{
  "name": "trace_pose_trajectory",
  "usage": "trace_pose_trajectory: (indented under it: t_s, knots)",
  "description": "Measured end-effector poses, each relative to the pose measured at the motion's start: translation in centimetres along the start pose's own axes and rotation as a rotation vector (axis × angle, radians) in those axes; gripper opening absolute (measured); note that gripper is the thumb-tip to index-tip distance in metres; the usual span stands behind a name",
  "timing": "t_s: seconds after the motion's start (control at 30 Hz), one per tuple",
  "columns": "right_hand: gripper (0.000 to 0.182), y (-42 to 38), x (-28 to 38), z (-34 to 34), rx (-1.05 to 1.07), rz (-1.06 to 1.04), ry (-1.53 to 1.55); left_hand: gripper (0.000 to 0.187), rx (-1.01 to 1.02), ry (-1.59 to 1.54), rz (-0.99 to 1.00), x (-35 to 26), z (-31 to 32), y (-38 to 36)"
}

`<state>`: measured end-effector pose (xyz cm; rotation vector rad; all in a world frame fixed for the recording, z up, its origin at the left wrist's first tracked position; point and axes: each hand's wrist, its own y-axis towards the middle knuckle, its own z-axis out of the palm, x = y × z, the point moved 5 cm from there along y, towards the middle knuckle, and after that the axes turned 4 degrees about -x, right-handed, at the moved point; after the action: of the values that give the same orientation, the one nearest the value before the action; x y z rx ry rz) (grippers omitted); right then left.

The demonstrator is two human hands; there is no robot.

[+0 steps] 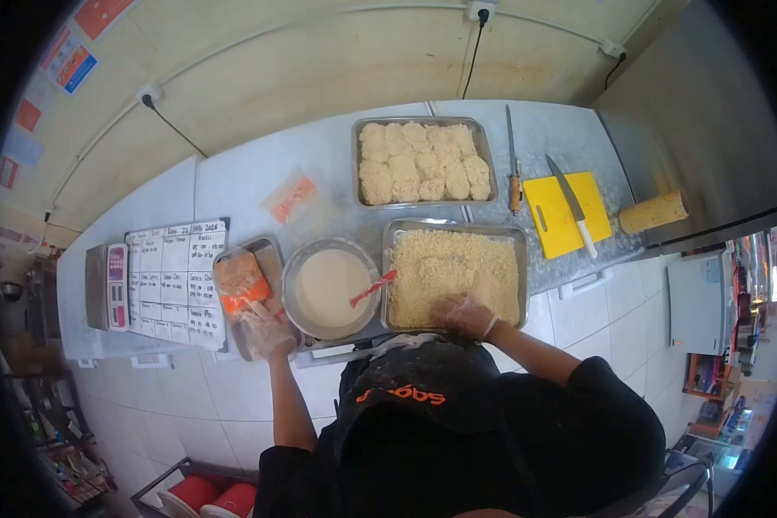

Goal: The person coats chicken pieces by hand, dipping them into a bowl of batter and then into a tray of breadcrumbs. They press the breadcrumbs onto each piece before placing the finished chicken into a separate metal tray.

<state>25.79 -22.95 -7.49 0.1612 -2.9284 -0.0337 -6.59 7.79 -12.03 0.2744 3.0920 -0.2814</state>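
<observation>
My left hand [268,331], in a clear plastic glove, reaches into a narrow metal tray [275,255]. Its fingers look stretched out at the near edge of the orange fish-like pieces [242,281]; whether they grip one is hard to see. My right hand [464,316], also gloved, rests with spread fingers on pale crumbs [501,268] in a wide metal tray [457,226]. A crumb-covered round shape [445,274] lies just beyond those fingers. Between the two trays stands a metal bowl [292,298] of whitish batter [326,287], with a red-handled utensil [373,288] at its right rim.
Behind the crumbs, another tray [423,205] holds rows of crumbed pieces [414,160]. To the right lie a sharpening steel [514,186], a yellow cutting board [548,233] with a knife [571,203], and a roll [656,212]. At left are a written chart [177,281] and a scale [116,287].
</observation>
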Motion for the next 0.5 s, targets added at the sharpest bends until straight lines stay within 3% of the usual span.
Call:
trace_pose_trajectory:
  t_s: [0.2, 0.3, 0.37, 0.43, 0.5]
  knots:
    - [0.044, -6.3, -7.5, 4.6, 0.069, 0.255, 0.075, 0.089, 0.007, -0.036, -0.019, 0.6, 1.2, 0.6]
    - [0.053, -6.0, -6.6, -2.1, -0.13, 0.751, 0.079, 0.088, -0.037, -0.02, 0.004, 1.4, 2.4, 1.3]
    - [0.054, -5.3, -5.8, 0.6, -0.129, 0.96, -0.132, 0.087, -0.035, -0.005, 0.009, 1.5, 2.7, 1.1]
    - [0.056, -5.8, -7.2, 4.0, -0.192, 1.102, -0.097, 0.086, 0.0, 0.005, -0.01, 1.3, 2.3, 1.1]
    - [0.057, -6.3, -10.9, 7.0, -0.327, 1.161, 0.2, 0.08, -0.036, 0.097, -0.021, 0.2, 0.7, 0.3]
